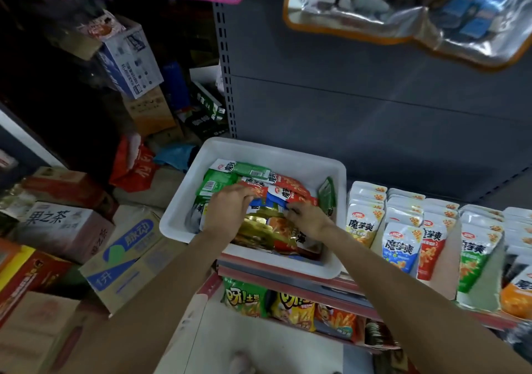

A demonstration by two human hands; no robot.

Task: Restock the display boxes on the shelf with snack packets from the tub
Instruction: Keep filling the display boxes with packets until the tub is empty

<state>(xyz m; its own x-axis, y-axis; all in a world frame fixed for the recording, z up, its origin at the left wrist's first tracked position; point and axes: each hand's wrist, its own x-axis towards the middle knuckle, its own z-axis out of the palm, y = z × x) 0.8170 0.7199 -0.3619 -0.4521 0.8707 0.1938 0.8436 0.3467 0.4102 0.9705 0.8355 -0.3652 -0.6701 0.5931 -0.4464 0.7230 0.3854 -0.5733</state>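
I have both hands down in the white tub [335, 172], which sits on the shelf just left of the display boxes [403, 229]. My left hand [227, 205] and right hand [306, 218] curl their fingers on a blue packet [272, 202]. The tub looks nearly full, so I judge most restocking remains, though the boxes already hold rows.

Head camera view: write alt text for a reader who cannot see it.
Both hands, left hand and right hand, reach into a white tub of mixed snack packets on a shop shelf; filled display boxes stand to its right.
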